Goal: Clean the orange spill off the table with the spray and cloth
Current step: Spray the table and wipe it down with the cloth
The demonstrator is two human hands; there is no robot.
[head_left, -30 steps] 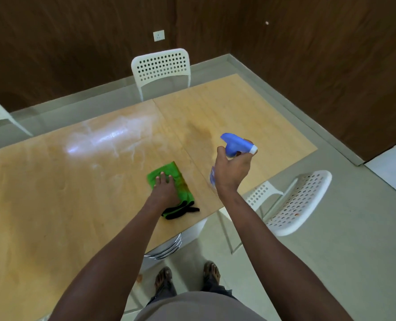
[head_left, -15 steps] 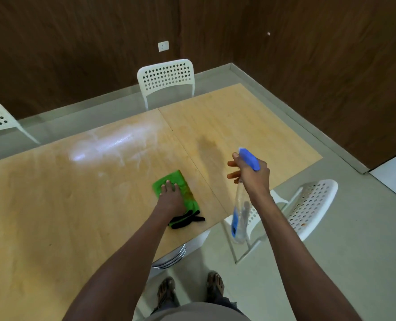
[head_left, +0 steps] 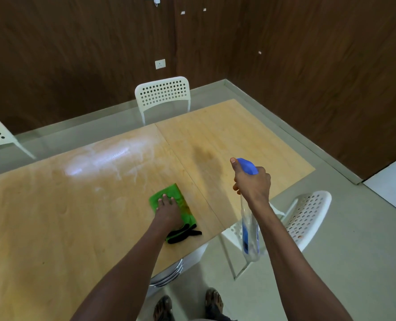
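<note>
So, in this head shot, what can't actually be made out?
- Head view: the spray bottle trigger and nozzle are covered by the right hand.
- Part of the green cloth lies under the left hand.
- Table: cut off by the left frame edge.
- Black item beside the cloth: too small to identify.

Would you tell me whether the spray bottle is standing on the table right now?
No, the right hand holds the spray bottle in the air beyond the table edge, its clear body hanging down over the floor.
</note>
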